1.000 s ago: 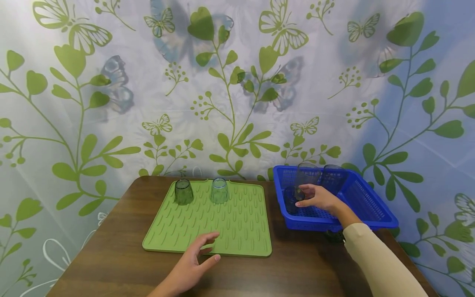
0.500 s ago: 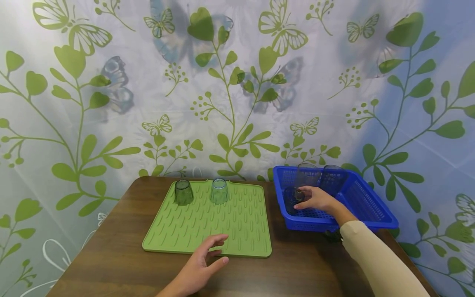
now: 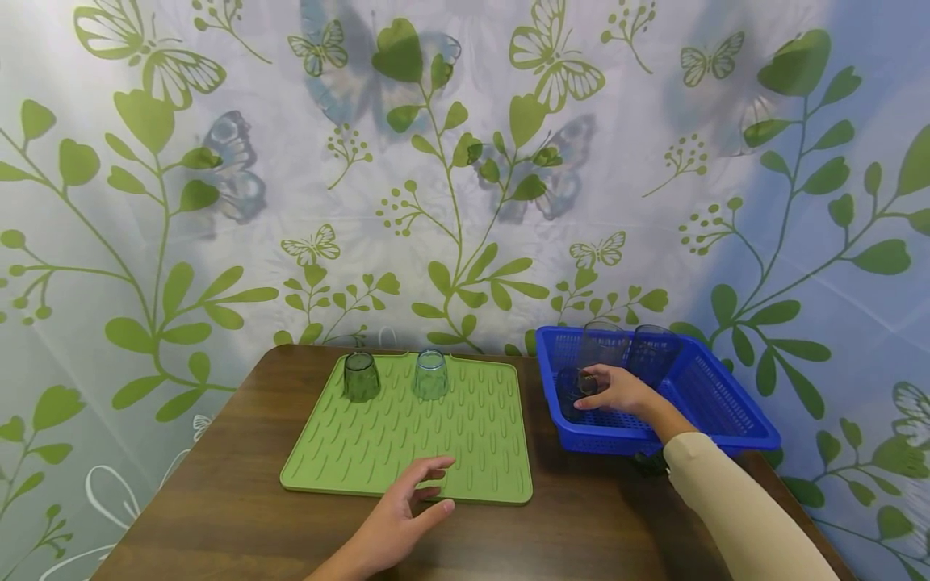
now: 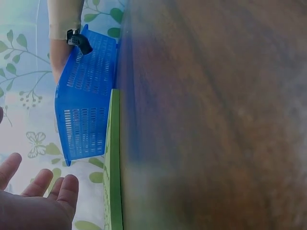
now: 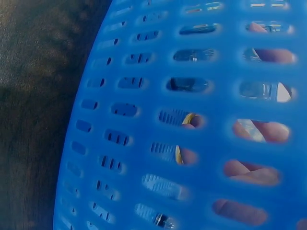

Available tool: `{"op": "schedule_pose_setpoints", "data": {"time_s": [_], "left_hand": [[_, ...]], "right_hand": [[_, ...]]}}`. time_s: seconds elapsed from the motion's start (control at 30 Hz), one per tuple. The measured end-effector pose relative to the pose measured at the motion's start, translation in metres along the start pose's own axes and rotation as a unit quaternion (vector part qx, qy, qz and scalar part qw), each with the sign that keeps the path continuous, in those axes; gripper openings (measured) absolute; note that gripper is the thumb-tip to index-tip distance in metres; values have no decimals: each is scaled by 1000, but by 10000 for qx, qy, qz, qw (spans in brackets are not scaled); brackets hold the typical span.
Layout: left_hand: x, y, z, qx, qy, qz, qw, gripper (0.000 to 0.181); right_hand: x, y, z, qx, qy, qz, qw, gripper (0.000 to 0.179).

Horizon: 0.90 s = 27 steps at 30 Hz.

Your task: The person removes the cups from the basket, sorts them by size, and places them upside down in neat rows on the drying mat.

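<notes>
Right hand is barely changing position: reaching over the near side of the blue basket, fingers and thumb curling about a dark glass inside the basket's left end, toward its near-left corner. Grip is looking like a hold on that glass; its tightness is not showing, and the basket wall is covering most of it in the right wrist view. In my judgement the work is pausing at the grasp, the glass still sitting within the basket and not rising over the rim. Left hand is holding nothing, fingers loosely spread, hovering by the green mat's near edge. Against the earliest frame, that left hand is standing farther right along the same edge; the right hand and sleeve are sitting only a touch farther left. Unchanged: a dark green glass is standing near the mat's far-left corner, apparently mouth-down, and a pale bluish glass is standing right of it, near the mid far edge. Two taller glasses are likewise staying along the basket's far side. Basket is keeping to the worktop's far-right corner, just beside the mat.
</notes>
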<state>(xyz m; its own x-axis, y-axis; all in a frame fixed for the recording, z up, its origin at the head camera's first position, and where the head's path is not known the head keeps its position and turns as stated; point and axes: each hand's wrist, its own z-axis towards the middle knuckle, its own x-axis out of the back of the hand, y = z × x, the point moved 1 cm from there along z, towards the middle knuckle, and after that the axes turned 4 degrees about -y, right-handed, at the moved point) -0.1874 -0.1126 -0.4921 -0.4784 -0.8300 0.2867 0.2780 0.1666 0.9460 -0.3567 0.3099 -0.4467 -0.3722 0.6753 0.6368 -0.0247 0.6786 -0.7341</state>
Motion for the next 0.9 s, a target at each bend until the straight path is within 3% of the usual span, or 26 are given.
{"op": "schedule_pose_setpoints", "data": {"time_s": [0.57,0.9], "left_hand": [[6,0,20,-185,-18,-27,9998,52],[18,0,45,-432,77,-50,9990,56]], "right_hand": [[4,-11,-15,169,539,-292,9980,91],[2,-23,-30,526,785,261,9952,93]]}}
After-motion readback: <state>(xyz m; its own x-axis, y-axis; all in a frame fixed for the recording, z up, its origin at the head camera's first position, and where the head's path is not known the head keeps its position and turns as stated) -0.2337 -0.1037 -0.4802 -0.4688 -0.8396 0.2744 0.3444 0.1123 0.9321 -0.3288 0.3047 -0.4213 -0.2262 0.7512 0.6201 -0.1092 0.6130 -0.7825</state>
